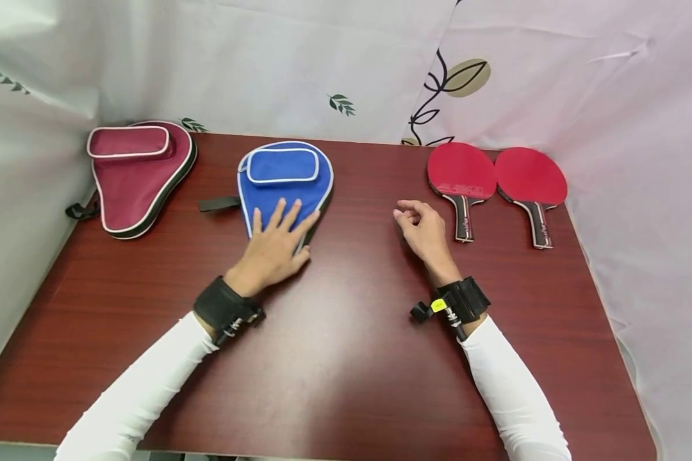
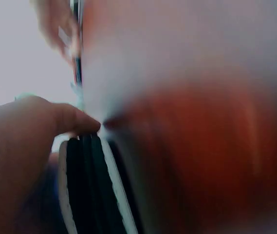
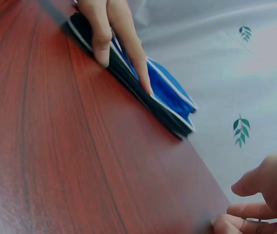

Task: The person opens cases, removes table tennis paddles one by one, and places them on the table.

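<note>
A: I've got the head view up, and the biggest thing in it is the dark red wooden table, backed by pale curtains printed with small leaves.

B: What's lying on it?

A: Far left, a maroon paddle case with white piping, a black strap at its narrow end. Nearer the middle, a blue paddle case of the same shape, flat on the table, pocket side up, its own black strap sticking out to the left.

B: And over on the right?

A: Two red paddles, side by side, handles pointing towards me. I see the left paddle just beside the right paddle, blades nearly touching.

B: Hands?

A: My left hand lies flat on the narrow near end of the blue case, fingers straight and spread, pressing down on the fabric. On the right wrist view those fingers reach the case's black edge. The left wrist view is blurred; I make out only a thumb against that edge.

B: The other one?

A: My right hand hovers over bare table between the blue case and the left paddle, fingers loosely curled, holding nothing, touching neither. Black wrist straps on both arms, white sleeves behind them
</note>
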`<move>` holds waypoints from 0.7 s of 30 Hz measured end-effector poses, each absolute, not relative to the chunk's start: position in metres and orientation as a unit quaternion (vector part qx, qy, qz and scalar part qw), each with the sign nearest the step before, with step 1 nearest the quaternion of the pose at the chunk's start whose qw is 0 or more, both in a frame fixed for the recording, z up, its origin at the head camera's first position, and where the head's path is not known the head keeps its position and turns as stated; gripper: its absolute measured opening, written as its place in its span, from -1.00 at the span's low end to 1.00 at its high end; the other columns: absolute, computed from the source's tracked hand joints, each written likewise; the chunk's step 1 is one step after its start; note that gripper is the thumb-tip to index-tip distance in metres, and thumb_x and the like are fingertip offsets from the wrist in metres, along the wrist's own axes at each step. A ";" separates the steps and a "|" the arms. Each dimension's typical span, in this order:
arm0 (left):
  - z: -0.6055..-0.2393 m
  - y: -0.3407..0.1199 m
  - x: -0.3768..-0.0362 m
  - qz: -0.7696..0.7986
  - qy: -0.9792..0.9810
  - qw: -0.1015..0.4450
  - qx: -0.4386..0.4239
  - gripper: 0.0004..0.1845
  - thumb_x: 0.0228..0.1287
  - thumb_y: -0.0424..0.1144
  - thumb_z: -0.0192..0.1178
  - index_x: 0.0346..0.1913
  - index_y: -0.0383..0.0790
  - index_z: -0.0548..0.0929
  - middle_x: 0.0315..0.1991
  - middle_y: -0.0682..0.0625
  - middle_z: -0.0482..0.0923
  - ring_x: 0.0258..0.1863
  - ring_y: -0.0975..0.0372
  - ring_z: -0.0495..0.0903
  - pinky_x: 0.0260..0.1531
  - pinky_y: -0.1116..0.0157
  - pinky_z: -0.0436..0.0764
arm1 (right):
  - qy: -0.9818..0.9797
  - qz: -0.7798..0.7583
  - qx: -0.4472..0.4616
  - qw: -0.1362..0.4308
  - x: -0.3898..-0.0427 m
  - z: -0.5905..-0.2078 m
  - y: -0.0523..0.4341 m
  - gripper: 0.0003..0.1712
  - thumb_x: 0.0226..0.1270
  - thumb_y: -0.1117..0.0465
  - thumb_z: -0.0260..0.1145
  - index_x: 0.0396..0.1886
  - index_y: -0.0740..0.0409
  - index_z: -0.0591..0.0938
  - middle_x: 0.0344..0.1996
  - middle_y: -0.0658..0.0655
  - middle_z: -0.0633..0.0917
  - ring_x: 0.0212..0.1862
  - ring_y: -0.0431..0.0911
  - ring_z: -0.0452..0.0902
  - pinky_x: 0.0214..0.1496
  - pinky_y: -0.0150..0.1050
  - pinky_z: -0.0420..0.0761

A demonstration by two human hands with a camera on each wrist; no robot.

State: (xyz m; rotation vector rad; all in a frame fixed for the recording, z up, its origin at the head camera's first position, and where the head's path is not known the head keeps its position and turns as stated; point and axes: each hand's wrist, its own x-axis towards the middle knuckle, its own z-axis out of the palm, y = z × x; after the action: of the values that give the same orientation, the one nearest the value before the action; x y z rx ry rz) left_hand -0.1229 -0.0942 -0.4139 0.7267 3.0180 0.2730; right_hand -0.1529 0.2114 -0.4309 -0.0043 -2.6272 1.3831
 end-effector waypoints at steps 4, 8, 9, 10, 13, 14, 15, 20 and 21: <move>-0.414 -0.128 -0.141 0.097 0.971 0.027 0.218 -0.29 0.46 0.00 0.12 0.60 0.08 0.18 0.61 -0.20 -0.01 0.59 -0.19 -0.14 0.35 -0.46 -0.16 | -0.879 0.469 -0.008 0.079 -0.153 -0.430 0.211 -0.67 0.44 0.15 0.34 0.09 0.21 0.72 -0.20 0.19 0.71 -0.17 -0.05 0.59 -0.09 -0.26 0.47; -0.411 -0.152 -0.156 0.114 0.971 0.034 0.208 -0.30 0.47 0.00 0.12 0.60 0.07 0.19 0.61 -0.21 -0.03 0.58 -0.22 -0.15 0.33 -0.48 -0.19 | -0.877 0.473 -0.017 0.079 -0.153 -0.429 0.211 -0.68 0.44 0.14 0.34 0.08 0.20 0.72 -0.20 0.18 0.71 -0.17 -0.05 0.58 -0.07 -0.26 0.47; -0.410 -0.158 -0.159 0.120 0.971 0.035 0.206 -0.31 0.48 0.00 0.12 0.59 0.06 0.19 0.61 -0.22 -0.03 0.58 -0.23 -0.15 0.33 -0.48 -0.20 | -0.878 0.472 -0.016 0.079 -0.154 -0.429 0.212 -0.68 0.45 0.14 0.33 0.08 0.20 0.72 -0.19 0.18 0.71 -0.17 -0.06 0.58 -0.07 -0.26 0.46; -0.410 -0.163 -0.163 0.125 0.970 0.035 0.204 -0.31 0.48 -0.01 0.12 0.59 0.05 0.20 0.61 -0.22 -0.03 0.58 -0.23 -0.15 0.33 -0.48 -0.21 | -0.879 0.471 -0.017 0.078 -0.154 -0.429 0.212 -0.68 0.45 0.14 0.33 0.08 0.19 0.72 -0.19 0.18 0.71 -0.17 -0.06 0.58 -0.08 -0.27 0.46; -0.408 -0.176 -0.172 0.139 0.969 0.041 0.199 -0.33 0.50 -0.04 0.11 0.59 0.04 0.21 0.62 -0.22 -0.04 0.58 -0.24 -0.17 0.33 -0.47 -0.27 | -0.880 0.469 -0.018 0.075 -0.155 -0.430 0.212 -0.67 0.45 0.13 0.32 0.09 0.19 0.72 -0.20 0.17 0.71 -0.18 -0.07 0.57 -0.10 -0.29 0.46; -0.408 -0.179 -0.174 0.143 0.968 0.046 0.199 -0.33 0.50 -0.05 0.11 0.59 0.04 0.20 0.62 -0.22 -0.06 0.58 -0.24 -0.19 0.33 -0.47 -0.29 | -0.880 0.469 -0.019 0.074 -0.155 -0.430 0.212 -0.67 0.45 0.13 0.32 0.09 0.19 0.72 -0.20 0.17 0.71 -0.19 -0.07 0.57 -0.11 -0.29 0.46; -0.408 -0.182 -0.176 0.145 0.968 0.052 0.197 -0.33 0.51 -0.05 0.11 0.59 0.05 0.19 0.62 -0.22 -0.07 0.59 -0.23 -0.21 0.34 -0.46 -0.31 | -0.881 0.468 -0.019 0.074 -0.155 -0.430 0.212 -0.67 0.45 0.13 0.32 0.09 0.19 0.72 -0.20 0.18 0.71 -0.19 -0.07 0.57 -0.12 -0.30 0.46; -0.407 -0.188 -0.180 0.154 0.966 0.071 0.198 -0.32 0.52 -0.03 0.08 0.61 0.08 0.14 0.63 -0.20 -0.12 0.59 -0.21 -0.28 0.34 -0.44 -0.38 | -0.881 0.468 -0.019 0.073 -0.155 -0.430 0.213 -0.67 0.45 0.13 0.32 0.08 0.19 0.72 -0.20 0.17 0.71 -0.19 -0.08 0.57 -0.13 -0.34 0.45; -0.407 -0.188 -0.180 0.154 0.965 0.070 0.199 -0.32 0.52 -0.03 0.08 0.61 0.07 0.15 0.63 -0.20 -0.12 0.59 -0.22 -0.28 0.34 -0.44 -0.38 | -0.881 0.466 -0.018 0.074 -0.155 -0.431 0.213 -0.68 0.45 0.13 0.32 0.08 0.19 0.72 -0.20 0.18 0.71 -0.19 -0.09 0.57 -0.13 -0.34 0.45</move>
State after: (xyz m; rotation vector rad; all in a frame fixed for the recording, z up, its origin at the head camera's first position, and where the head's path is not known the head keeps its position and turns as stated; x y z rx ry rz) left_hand -0.1803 -0.1878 -0.4072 0.5983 2.9052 0.4643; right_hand -0.1554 0.2127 -0.4307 -0.0546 -2.6453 1.3994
